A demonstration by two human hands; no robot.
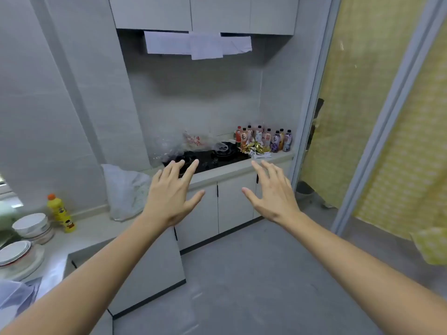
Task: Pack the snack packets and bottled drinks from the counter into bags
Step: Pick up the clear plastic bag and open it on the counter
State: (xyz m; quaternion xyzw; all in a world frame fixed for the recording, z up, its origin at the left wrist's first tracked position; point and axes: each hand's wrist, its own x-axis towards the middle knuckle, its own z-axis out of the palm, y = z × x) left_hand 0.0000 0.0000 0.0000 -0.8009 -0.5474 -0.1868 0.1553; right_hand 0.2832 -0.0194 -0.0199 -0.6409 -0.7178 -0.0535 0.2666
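1. Snack packets point(257, 149) and bottled drinks point(264, 139) are both at the far right end of the counter point(225, 170), the packets in a loose gold-and-white heap right in front of the bottles, which stand upright in a tight cluster against the wall.
2. Left hand point(172, 193) is stretched out in mid-air with fingers straight and spread wide, palm down, holding nothing. From this angle its fingertips overlap the near edge of the stove.
3. Right hand point(272, 192) does pretty much the same thing: fingers fanned out, empty, floating in front of the cabinet doors point(233, 204) below the counter, well short of the snacks.
4. The two hands sit side by side with a gap between them, both bare forearms reaching in from the bottom corners.
5. Just past the left hand there's a black gas stove point(212, 158) set into the counter, with crumpled clear plastic bags point(193, 142) piled over its left and back part. One has red print on it, too blurry to read.
6. Further left, a whitish plastic bag point(125, 189) stands slumped in the corner where the counter turns.
7. On the near left stretch of counter: a yellow bottle point(60, 212) with an orange cap, and stacked white bowls point(32, 227) beside it.
8. Up top, sheets of paper point(198, 45) hang under the wall cabinets, and on the right there's a yellow patterned curtain point(387, 117).
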